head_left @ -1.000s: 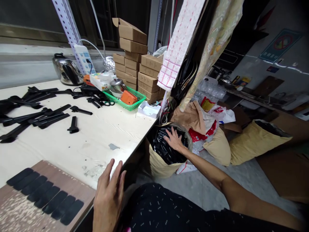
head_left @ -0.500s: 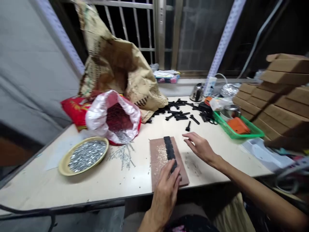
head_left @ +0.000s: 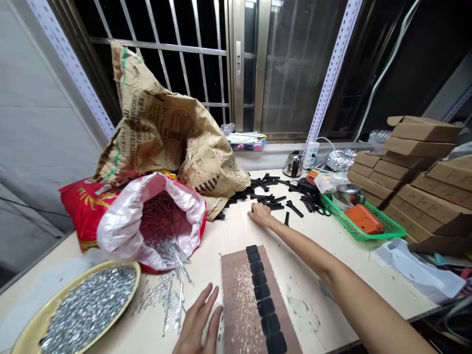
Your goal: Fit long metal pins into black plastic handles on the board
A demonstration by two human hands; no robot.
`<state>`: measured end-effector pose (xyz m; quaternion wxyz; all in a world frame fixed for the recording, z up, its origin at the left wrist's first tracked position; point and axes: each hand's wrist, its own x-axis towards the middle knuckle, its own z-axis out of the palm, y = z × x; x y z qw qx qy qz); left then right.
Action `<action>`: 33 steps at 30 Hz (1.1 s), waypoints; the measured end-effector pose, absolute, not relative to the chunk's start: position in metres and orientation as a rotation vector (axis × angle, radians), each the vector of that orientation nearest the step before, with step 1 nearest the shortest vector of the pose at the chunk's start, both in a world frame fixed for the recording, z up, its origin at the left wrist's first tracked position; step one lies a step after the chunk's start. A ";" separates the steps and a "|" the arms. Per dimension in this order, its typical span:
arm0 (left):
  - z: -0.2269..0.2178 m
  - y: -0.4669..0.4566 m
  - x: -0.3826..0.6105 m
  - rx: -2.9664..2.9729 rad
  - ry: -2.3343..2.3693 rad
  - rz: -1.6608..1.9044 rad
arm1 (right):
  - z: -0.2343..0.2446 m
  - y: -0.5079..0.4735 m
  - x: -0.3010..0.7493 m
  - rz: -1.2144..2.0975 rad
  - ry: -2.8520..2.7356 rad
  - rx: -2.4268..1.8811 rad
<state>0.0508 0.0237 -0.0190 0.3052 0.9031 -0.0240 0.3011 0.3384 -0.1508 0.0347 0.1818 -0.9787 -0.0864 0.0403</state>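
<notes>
My left hand [head_left: 201,324] is open, fingers apart, beside the left edge of a brown board [head_left: 232,275]. Along the board runs a row of black square-ended pieces [head_left: 261,292], with many pale specks to their left. My right hand [head_left: 261,215] reaches across the table to the near edge of a pile of black long-stemmed plastic parts [head_left: 273,201]. Its fingers are curled in towards the tabletop, and whatever they may hold is hidden. Two loose black parts, one of them a long-stemmed part [head_left: 295,209], lie just right of that hand.
A yellow dish [head_left: 134,295] of small shiny metal pieces stands at the left. Behind it, a red-and-white sack [head_left: 121,226] spills long metal pins [head_left: 177,258]. A torn brown paper sack [head_left: 147,128] leans at the back. Rightward are a green basket [head_left: 391,231] and stacked cardboard boxes [head_left: 424,196].
My right hand has moved forward and left from beside the board to the black parts. My left hand has come off the black row to the board's left. The view has tilted up.
</notes>
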 end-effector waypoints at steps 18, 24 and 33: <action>0.037 -0.040 0.222 1.504 0.351 0.017 | 0.017 -0.255 0.383 0.081 -0.334 -2.826; 0.029 -0.051 0.242 1.092 0.417 -0.150 | 0.007 -0.259 0.396 0.098 -0.351 -2.835; 0.021 -0.074 0.266 0.910 0.460 -0.132 | 0.014 -0.223 0.316 0.065 -0.496 -2.372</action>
